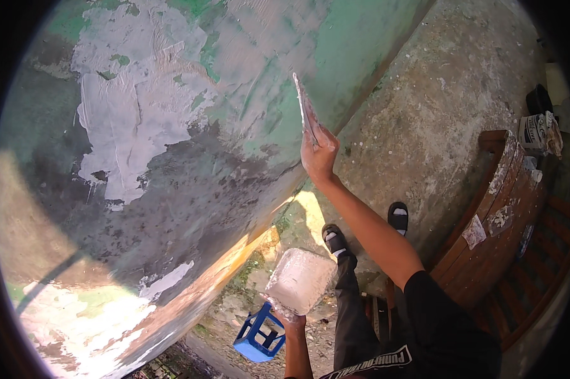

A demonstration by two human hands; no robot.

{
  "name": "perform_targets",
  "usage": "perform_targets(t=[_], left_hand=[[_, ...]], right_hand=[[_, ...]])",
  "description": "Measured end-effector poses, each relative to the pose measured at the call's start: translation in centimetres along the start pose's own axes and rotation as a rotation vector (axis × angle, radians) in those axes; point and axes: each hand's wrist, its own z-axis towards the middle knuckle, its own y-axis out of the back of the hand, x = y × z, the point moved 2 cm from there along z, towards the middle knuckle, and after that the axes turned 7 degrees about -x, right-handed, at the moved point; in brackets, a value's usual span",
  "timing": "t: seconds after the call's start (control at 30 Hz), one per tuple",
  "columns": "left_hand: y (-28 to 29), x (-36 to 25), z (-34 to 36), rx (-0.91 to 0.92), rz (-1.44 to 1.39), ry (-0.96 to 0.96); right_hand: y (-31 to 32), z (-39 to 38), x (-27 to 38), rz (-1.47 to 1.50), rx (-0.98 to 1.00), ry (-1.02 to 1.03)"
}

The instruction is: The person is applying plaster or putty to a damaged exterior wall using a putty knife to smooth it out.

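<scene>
My right hand (320, 151) grips a putty-coated flat scraper (304, 101), raised on edge near the green wall (247, 76), where rough patches of pale grey putty (121, 114) are spread. I cannot tell whether the blade touches the wall. Lower down, my left hand (291, 319) holds a squarish, whitish tray (302, 278) smeared with putty, gripping it at its messy near edge.
A blue plastic stool (253, 347) stands below the tray. My sandalled feet are on the stained concrete floor (417, 101). A wooden bench (477, 234) at the right carries scraps, with a white container (531, 132) and a dark one (537, 101) beyond.
</scene>
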Motion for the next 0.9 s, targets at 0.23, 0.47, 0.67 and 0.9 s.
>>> perform_targets(t=[0.23,0.47,0.67,0.9], left_hand=[[1.8,0.4,-0.5,0.051,0.884,-0.437],[0.2,-0.3,-0.4,0.013,0.321,-0.134],[0.9,0.1,-0.9,0.047,0.576,-0.400],[5.5,3.3,1.1,0.047,0.314,-0.197]], right_hand=[[-3.4,-4.8,1.6,0.162,0.165,0.090],[0.8,-4.4,0.5,0.113,0.078,0.107],[-2.3,3.5,3.1,0.110,0.008,0.000],[-0.5,-5.4,5.2,0.220,0.316,0.117]])
